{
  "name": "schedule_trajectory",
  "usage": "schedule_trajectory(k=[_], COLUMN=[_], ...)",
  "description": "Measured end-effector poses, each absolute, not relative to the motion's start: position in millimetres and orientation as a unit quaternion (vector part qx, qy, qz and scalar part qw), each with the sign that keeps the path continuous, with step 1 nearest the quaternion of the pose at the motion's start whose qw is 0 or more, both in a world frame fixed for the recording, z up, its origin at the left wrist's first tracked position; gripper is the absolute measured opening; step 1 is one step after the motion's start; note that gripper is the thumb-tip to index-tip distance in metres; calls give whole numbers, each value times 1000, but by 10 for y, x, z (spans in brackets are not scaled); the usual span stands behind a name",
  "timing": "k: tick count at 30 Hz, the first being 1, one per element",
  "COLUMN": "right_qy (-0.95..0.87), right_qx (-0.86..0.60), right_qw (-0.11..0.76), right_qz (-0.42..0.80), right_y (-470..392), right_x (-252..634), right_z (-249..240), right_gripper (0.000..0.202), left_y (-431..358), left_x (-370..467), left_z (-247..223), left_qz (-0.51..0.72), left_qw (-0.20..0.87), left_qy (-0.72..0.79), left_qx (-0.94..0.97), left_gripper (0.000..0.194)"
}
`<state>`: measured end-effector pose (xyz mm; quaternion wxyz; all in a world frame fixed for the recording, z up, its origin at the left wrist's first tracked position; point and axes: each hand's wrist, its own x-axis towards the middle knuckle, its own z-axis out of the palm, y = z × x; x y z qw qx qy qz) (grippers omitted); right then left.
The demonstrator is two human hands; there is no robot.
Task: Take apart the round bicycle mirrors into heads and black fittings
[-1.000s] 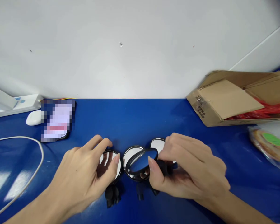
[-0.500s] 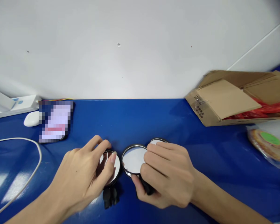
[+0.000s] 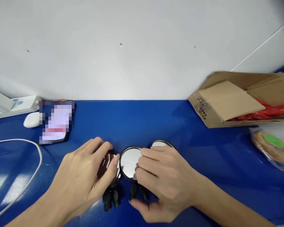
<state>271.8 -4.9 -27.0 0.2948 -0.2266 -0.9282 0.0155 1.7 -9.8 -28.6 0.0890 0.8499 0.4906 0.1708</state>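
Three round black-rimmed mirrors lie in a row on the blue table. My left hand (image 3: 85, 173) is curled over the left mirror (image 3: 112, 183), its fingers and thumb at the rim; a black clamp-like base (image 3: 111, 200) shows below. The middle mirror (image 3: 130, 162) touches or nearly touches the left one, with black parts (image 3: 133, 190) under it. My right hand (image 3: 165, 179) has its fingers over the middle mirror's right side, its thumb spread apart below. The right mirror (image 3: 161, 143) is mostly hidden behind that hand.
At the back right stands an open cardboard box (image 3: 229, 101) with red plastic inside; a wrapped round item (image 3: 272, 146) lies before it. On the left are a blurred phone (image 3: 56, 123), a white rounded object (image 3: 32, 119), a power strip (image 3: 26, 104) and a white cable (image 3: 39, 157).
My right hand has moved left and its thumb has come off the middle mirror's rim. That mirror has shifted slightly left and lies flatter. More of the right mirror shows.
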Motion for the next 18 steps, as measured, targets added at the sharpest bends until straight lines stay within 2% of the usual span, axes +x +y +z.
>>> schedule_trajectory(k=[7, 12, 18], right_qy=[-930, -929, -927], right_qx=[-246, -243, -247], right_qw=[273, 279, 281], right_qz=[-1, 25, 32], right_y=[-55, -55, -63], right_x=[2734, 2753, 2750], right_z=[-284, -291, -287], right_gripper=[32, 35, 23], left_y=[-101, -104, -103], left_x=[53, 50, 59], left_z=[-214, -231, -210], left_qz=[189, 189, 186], left_qw=[100, 98, 101], left_qy=[448, 426, 421], left_qx=[868, 879, 882], left_gripper=[28, 29, 33])
